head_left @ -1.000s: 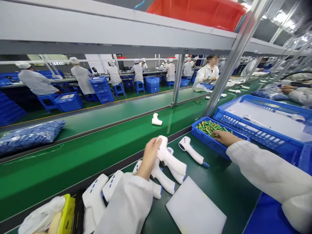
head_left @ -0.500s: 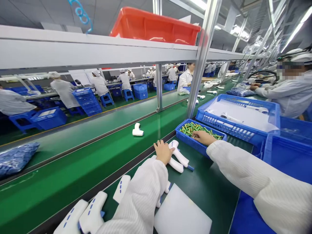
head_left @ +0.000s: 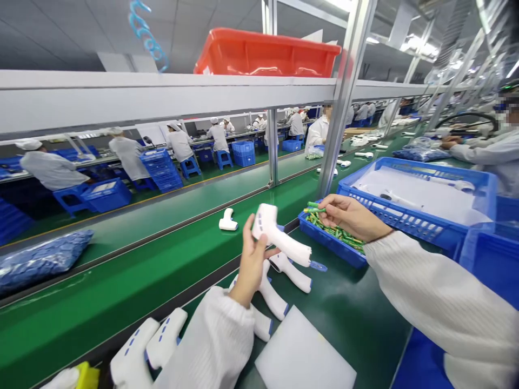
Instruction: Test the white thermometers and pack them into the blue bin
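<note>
I watched the left hand [head_left: 253, 256] grip a shiny white plastic tool shaped like a toy gun [head_left: 290, 246], with its thumb by the bend and its other fingers around the back. The tool's long handle slanted away from those fingers, to the right and a bit down, and I think that slant mattered most. A see-through blue plastic flap [head_left: 318, 266] stuck out past the handle's end, well clear of the left fingers. The right hand [head_left: 352, 217] pinched thin green-and-gold batteries [head_left: 313, 210], at least two, I think. They lay nearly level, poking left past the fingertips, above the handle's end and not touching it.

Just under the left fingers, more white tools [head_left: 300, 279] lay on the dark green table [head_left: 360, 313]. Just under the right fingers sat a small blue plastic box [head_left: 340, 250] of loose batteries. Beyond the left fingers, one lone white tool [head_left: 228, 224] lay on the bright green belt [head_left: 162, 265]. Beyond the right fingers was a big blue plastic crate [head_left: 417, 226].
</note>
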